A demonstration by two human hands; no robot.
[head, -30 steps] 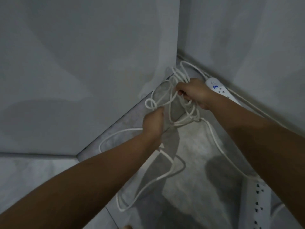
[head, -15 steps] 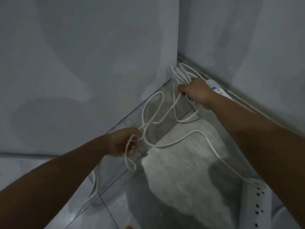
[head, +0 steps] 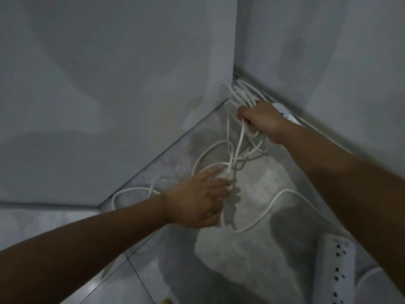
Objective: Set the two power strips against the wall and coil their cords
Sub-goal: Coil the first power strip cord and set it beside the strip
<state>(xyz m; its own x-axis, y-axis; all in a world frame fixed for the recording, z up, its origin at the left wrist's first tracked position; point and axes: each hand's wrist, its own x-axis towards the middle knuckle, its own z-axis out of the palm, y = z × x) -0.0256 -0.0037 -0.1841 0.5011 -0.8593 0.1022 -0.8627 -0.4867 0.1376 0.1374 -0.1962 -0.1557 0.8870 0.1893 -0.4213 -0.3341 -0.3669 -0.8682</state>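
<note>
Cord [head: 241, 137]: white, smooth, looks like plastic-sheathed cable, slight sheen. Near power strip [head: 334, 270]: white moulded plastic, smooth, matt to semi-gloss, dark socket holes. Far power strip [head: 287, 114]: white plastic, glossy, small blue marking. Floor [head: 252, 249]: grey tile, mottled stone-like pattern, polished, with thin dark grout lines. Walls [head: 109, 84]: pale grey painted surface, matt, smooth, with faint blotchy patches.

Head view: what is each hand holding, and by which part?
The right hand is closed around a bundle of loops of the white cord near the corner. The left hand grips a looser stretch of cord lower down, fingers partly spread.
</note>
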